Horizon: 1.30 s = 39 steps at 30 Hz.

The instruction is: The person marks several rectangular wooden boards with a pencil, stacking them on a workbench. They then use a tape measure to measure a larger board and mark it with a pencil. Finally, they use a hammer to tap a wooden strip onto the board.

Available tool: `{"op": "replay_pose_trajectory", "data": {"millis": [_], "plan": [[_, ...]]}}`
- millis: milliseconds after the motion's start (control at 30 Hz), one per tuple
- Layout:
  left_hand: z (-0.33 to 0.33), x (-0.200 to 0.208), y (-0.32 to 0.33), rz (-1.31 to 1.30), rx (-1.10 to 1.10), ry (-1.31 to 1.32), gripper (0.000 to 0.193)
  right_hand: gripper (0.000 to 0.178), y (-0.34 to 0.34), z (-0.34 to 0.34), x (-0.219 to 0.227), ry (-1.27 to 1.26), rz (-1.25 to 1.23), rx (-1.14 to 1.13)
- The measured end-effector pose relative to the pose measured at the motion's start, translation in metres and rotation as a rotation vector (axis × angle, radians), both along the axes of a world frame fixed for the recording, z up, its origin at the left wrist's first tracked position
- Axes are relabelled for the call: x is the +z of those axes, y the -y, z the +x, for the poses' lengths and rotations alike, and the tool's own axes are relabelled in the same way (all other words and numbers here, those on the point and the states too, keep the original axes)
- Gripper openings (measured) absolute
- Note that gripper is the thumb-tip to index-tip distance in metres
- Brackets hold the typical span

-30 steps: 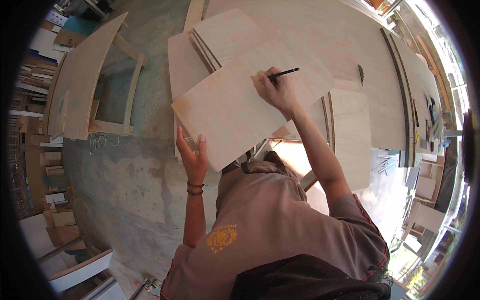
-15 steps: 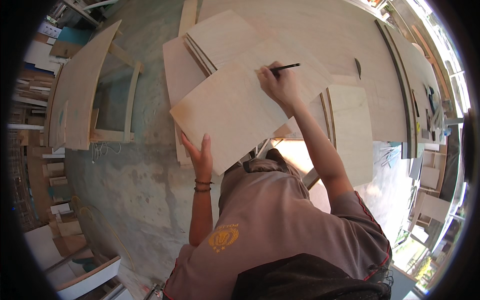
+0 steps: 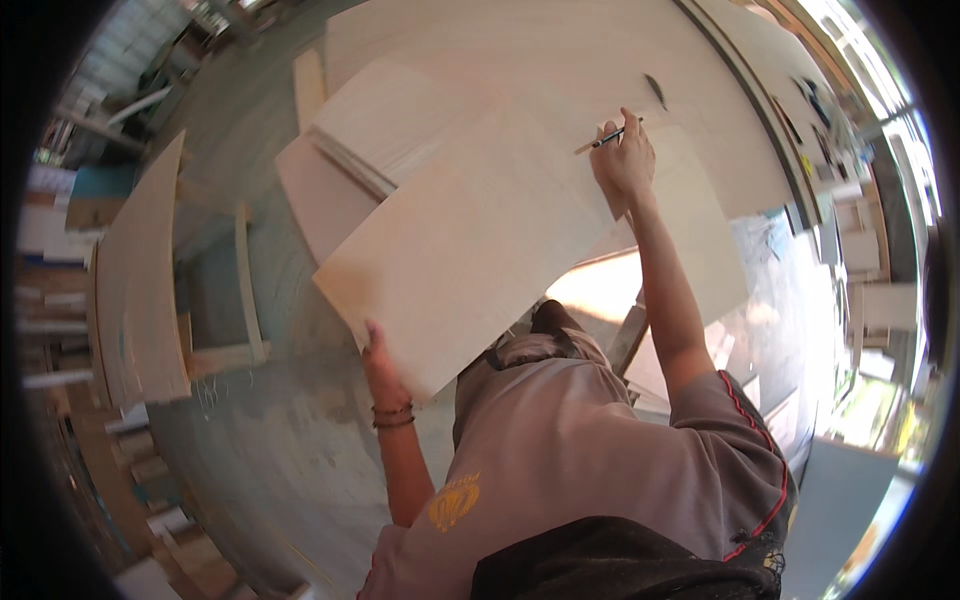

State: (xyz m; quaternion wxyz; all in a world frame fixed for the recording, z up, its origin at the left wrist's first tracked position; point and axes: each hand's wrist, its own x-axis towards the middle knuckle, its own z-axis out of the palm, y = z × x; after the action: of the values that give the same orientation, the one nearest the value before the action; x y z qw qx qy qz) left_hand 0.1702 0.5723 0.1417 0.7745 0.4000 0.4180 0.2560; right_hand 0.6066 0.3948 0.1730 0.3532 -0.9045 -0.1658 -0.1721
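A pale plywood panel [image 3: 460, 240] lies tilted across other boards, its near corner jutting out toward my body. My left hand [image 3: 385, 370], somewhat blurred, grips its lower-left edge; the thumb shows at the edge and the other fingers are hidden. Over the panel's right end, my right hand [image 3: 630, 165] pinches a slim dark pencil [image 3: 608, 138] that lies slanted between the fingers. Whether the pencil touches the wood I cannot tell.
Stacked thin boards [image 3: 350, 165] lie under the panel on a large sheet [image 3: 560, 45]. A small dark curved piece [image 3: 655, 92] rests on that sheet. Long dark-edged strips [image 3: 750, 100] run along the right. A wooden stand with a board top [image 3: 140, 290] occupies the left.
My right hand has moved right with the pencil, from the panel's upper middle to its right end. The left hand stays at the panel's edge. The whole view has turned and shifted.
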Motion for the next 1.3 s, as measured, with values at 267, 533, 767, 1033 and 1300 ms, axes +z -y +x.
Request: {"op": "replay_pose_trajectory", "data": {"millis": [267,533,767,1033,1300], "plan": [[0.072,0.094,-0.029,0.509,-0.404,-0.107,0.041,0.075,0.218,-0.078,-0.04,-0.903,0.707,-0.263],[0.333,0.125,0.108,1.369,-1.116,0.019,0.057,0.067,0.382,-0.248,-0.114,-0.833,1.434,-0.695],[0.507,0.026,0.233,1.579,-1.07,-0.304,0.052,0.055,0.403,-0.207,-0.165,-0.558,1.378,-0.988],[0.616,-0.079,0.184,1.629,-1.105,-0.53,0.059,0.077,0.387,-0.114,-0.163,-0.544,1.07,-0.895],[0.664,-0.14,0.151,1.328,-1.165,-0.763,0.083,0.072,0.395,-0.054,-0.194,-0.703,1.288,-0.884]]}}
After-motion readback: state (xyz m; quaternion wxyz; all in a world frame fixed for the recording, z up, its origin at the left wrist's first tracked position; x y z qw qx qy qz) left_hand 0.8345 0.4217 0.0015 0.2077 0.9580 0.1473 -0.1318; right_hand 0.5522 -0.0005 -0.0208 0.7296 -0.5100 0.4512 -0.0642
